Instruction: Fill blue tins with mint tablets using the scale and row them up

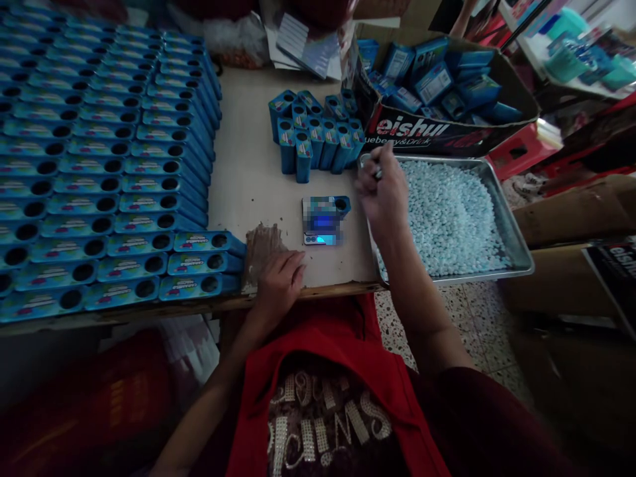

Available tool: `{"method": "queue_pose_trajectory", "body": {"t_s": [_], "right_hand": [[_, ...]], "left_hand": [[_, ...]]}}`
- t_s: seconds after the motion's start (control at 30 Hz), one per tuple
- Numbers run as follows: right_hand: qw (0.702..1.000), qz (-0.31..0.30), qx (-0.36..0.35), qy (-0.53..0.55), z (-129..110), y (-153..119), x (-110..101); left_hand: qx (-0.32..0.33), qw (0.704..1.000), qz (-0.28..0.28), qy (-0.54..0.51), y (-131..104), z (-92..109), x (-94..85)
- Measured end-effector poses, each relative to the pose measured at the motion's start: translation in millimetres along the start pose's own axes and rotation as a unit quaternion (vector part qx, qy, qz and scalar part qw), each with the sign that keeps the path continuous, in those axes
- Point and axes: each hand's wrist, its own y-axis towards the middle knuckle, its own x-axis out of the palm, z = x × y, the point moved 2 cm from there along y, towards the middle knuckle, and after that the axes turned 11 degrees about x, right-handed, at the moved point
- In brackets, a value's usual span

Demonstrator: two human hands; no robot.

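Observation:
My right hand [383, 192] is closed in a loose fist over the left rim of a metal tray [517, 248]. A pale bit shows between its fingers, like the small pale blue candies [452, 218] heaped in the tray. My left hand [279, 281] rests at the table's front edge, fingers stretched out and holding nothing. Just beyond it lies a small device with a lit blue display [322, 222], partly blurred, and a blue container with a dark round opening [342, 204] is at its upper right. Several upright blue containers [315, 136] stand grouped farther back.
Dense rows of blue containers with round openings [109, 165] cover the table's left side. An open cardboard box [412, 129] of blue packs stands behind the tray. Brown cartons [581, 212] are at right. The worn table [238, 165] ends near my red apron [318, 344].

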Motion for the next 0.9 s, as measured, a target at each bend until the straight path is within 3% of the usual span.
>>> {"method": "queue_pose_trajectory", "body": {"t_s": [0.17,0.23,0.3,0.4,0.5,0.67,0.77,0.9], "right_hand": [[0.986,0.038,0.129,0.094,3,18,-53],[0.972,0.009,0.208,0.105,3,13,-61],[0.967,-0.052,0.239,0.075,-2,5,-60],[0.972,-0.16,0.167,-0.029,-16,-5,-42],[0.955,-0.233,0.066,-0.174,-27,-9,-15],[0.893,-0.258,-0.06,-0.364,-33,-4,14],[0.883,-0.253,-0.078,-0.389,-38,-1,7],[0.926,-0.233,-0.008,-0.298,-49,-1,-25]], "left_hand": [[-0.029,0.999,-0.022,0.001,0,-1,-0.4],[-0.034,0.999,-0.029,-0.003,0,0,-1.0],[-0.038,0.999,-0.035,0.003,0,1,-1.4],[-0.039,0.998,-0.037,0.021,1,1,-1.7],[-0.041,0.998,-0.037,0.026,2,1,-2.1],[-0.048,0.998,-0.046,0.018,3,0,-3.0],[-0.038,0.998,-0.038,0.032,3,1,-3.8],[-0.037,0.998,-0.018,0.043,2,3,-5.9]]}}
